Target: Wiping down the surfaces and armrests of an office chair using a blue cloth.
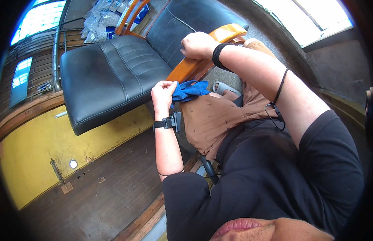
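A chair with a black padded leather seat [102, 68] and backrest [194, 24] stands in front of me. Its near side has a glossy orange-brown wooden armrest [186, 69]. My left hand [163, 94] is closed, pinching a blue cloth [190, 90] by its edge beside the front end of that armrest. The rest of the cloth hangs bunched over my thigh. Farther along, my right hand [197, 45] is curled closed over the armrest near the backrest. Its fingertips are turned away, so whatever it may hold is hidden.
Clear and blue plastic bags [102, 20] lie beyond the chair's far wooden armrest [130, 16]. To the left is a yellow panel [30, 160] with a metal latch, above a dark wooden surface [102, 201]. My sandalled foot [226, 89] rests below the near armrest.
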Motion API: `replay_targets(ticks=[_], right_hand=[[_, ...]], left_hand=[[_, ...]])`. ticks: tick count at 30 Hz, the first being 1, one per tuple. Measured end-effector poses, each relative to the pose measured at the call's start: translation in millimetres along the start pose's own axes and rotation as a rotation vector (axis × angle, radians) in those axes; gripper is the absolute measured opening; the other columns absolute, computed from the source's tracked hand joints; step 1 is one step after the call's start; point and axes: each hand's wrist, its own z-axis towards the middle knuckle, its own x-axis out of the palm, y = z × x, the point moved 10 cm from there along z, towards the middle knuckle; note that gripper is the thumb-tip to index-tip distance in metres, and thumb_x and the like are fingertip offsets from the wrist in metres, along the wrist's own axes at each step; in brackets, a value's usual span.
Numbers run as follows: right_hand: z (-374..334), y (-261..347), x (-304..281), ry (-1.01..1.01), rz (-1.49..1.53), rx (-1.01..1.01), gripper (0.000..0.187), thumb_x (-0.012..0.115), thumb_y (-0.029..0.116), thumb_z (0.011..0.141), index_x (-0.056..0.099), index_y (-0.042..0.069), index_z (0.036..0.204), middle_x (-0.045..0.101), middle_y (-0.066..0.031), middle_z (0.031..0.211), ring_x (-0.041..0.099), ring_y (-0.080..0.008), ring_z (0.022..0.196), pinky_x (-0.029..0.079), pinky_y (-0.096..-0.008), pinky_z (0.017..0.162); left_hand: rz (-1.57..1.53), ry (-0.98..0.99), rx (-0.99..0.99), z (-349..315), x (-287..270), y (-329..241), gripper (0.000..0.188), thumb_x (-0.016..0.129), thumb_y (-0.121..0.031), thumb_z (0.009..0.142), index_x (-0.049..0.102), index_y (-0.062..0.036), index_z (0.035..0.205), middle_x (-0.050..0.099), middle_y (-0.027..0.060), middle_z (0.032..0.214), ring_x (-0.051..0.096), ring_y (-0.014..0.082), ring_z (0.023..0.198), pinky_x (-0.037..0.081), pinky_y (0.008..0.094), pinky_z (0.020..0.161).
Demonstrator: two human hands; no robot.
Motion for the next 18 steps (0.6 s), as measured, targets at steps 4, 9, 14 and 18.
replay_targets(ticks=[4, 9, 14, 18], right_hand=[[-1.5, 3.4, -1.3, -0.02, -0.014, -0.023, 0.031, 0.059, 0.026, 0.091, 0.078, 0.003, 0.096, 0.076, -0.0193, 0.095, 0.074, -0.0354, 0.091, 0.058, -0.0437, 0.087], [2.6, -3.8, 4.2, -0.008, -0.027, -0.003, 0.03, 0.059, 0.028, 0.093, 0.077, 0.003, 0.096, 0.075, -0.0181, 0.091, 0.074, -0.0346, 0.088, 0.059, -0.0434, 0.085], [1.4, -1.6, 3.4, 0.009, -0.011, 0.009, 0.031, 0.059, 0.026, 0.092, 0.078, 0.003, 0.097, 0.075, -0.0193, 0.094, 0.074, -0.0351, 0.091, 0.058, -0.0433, 0.086], [0.2, 0.7, -1.3, -0.007, 0.003, -0.001, 0.031, 0.058, 0.026, 0.092, 0.078, 0.003, 0.096, 0.075, -0.0193, 0.094, 0.074, -0.0348, 0.09, 0.058, -0.0432, 0.086]], left_hand=[[-0.035, 0.008, 0.015, 2.8, -1.9, 7.6, 0.02, 0.084, -0.013, 0.085, 0.073, 0.0019, 0.092, 0.07, 0.0014, 0.082, 0.059, 0.0065, 0.072, 0.051, 0.023, 0.07], [-0.026, 0.017, 0.005, 4.8, -0.6, 3.7, 0.019, 0.084, -0.013, 0.085, 0.073, 0.0017, 0.091, 0.07, 0.0018, 0.081, 0.059, 0.0067, 0.072, 0.051, 0.0236, 0.07], [-0.002, 0.031, 0.024, 5.1, -1.6, 3.6, 0.02, 0.083, -0.014, 0.086, 0.073, 0.0022, 0.091, 0.07, 0.0021, 0.081, 0.059, 0.0072, 0.072, 0.052, 0.0241, 0.07], [0.011, -0.001, 0.021, 7.8, -5.3, 11.4, 0.021, 0.083, -0.014, 0.086, 0.072, 0.0029, 0.092, 0.07, 0.0021, 0.081, 0.059, 0.0071, 0.072, 0.052, 0.0242, 0.07]])
